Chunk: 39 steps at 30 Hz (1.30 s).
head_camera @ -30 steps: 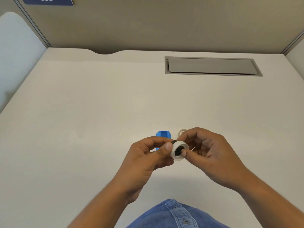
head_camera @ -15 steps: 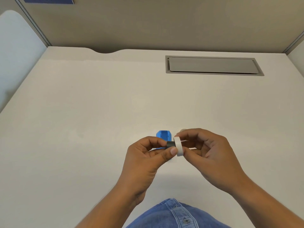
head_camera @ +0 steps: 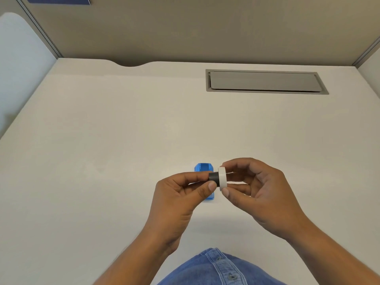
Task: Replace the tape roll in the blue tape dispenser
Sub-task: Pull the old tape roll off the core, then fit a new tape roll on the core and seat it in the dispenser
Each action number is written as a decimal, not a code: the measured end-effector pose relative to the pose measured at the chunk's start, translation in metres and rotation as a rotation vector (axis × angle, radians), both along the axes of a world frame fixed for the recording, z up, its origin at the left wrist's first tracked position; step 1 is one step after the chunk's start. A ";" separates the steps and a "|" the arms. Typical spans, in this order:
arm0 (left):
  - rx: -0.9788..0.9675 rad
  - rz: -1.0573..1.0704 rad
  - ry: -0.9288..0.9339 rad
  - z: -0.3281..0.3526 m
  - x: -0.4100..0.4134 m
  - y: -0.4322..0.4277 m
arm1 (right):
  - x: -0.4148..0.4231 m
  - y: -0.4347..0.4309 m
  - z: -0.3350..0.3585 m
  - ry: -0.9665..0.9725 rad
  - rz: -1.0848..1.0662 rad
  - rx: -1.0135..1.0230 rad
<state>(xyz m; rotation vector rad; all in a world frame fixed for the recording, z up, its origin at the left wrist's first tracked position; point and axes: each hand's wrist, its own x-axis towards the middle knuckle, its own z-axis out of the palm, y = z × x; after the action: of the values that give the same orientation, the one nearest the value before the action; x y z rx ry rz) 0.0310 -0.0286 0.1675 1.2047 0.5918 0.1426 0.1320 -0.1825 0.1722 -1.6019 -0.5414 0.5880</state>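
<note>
The blue tape dispenser [head_camera: 203,168] lies on the white desk [head_camera: 123,140], mostly hidden behind my left hand. A little above the desk, my left hand [head_camera: 181,194] pinches a dark cylindrical spindle [head_camera: 213,176] between thumb and fingers. My right hand [head_camera: 257,190] holds a white tape roll [head_camera: 222,178] edge-on by its rim, right against the spindle's end. Whether the spindle sits partly inside the roll is hard to tell.
A grey cable hatch [head_camera: 265,81] is set into the desk at the back right. Partition walls close the desk at the back and both sides. My denim shirt [head_camera: 216,268] shows at the bottom edge.
The roll has turned from facing me to edge-on. The dark spindle now sticks out to the left of the roll, held by my left hand, where before it sat inside the roll.
</note>
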 end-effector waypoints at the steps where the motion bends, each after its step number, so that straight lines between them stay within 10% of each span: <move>1: -0.002 0.010 0.004 0.000 0.000 0.000 | 0.001 0.000 -0.001 -0.013 -0.008 -0.007; 19: -0.027 0.113 -0.012 -0.010 -0.006 0.005 | 0.023 -0.031 -0.115 -0.222 -0.255 -0.494; 39: 0.015 0.096 0.093 -0.019 -0.004 0.004 | 0.034 -0.033 -0.136 -0.347 -0.312 -0.604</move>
<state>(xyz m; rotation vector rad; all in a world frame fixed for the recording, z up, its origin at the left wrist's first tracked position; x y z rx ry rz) 0.0270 -0.0245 0.1486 1.2023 0.7315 0.1731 0.1660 -0.2151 0.0361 -2.3354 -0.3667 0.2405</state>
